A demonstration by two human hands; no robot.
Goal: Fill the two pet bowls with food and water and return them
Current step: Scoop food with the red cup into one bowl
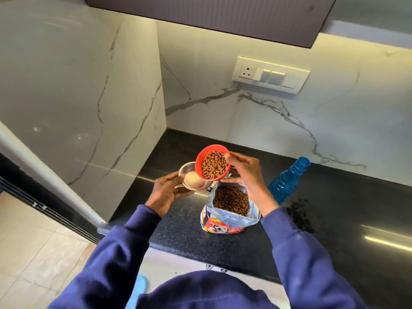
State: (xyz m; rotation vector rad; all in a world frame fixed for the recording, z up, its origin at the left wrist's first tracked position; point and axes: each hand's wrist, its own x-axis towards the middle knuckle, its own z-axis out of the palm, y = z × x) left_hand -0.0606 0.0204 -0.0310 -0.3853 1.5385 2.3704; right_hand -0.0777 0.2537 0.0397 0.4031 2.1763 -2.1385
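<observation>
Plainly, the dark table (178,219) carries one open food bag (223,224). It is soft-sided and foil-lined, and would likely slump if nudged. One blue plastic bottle (287,181) stands near the bag's right, probably light and best taken round its ribbed body. Above the table, the left grip (166,191) holds one steel bowl (194,180) at its near edge. The bowl looks empty, stiff, light and slick, so fingers under the rim suit it. The right grip (247,172) pinches one red cup (200,161) by its rim, tilted toward the steel bowl. The cup is full of kibble (215,165), which should run loose once tipped. A metal sliver (231,175) behind the cup may be the second bowl; I cannot tell.
</observation>
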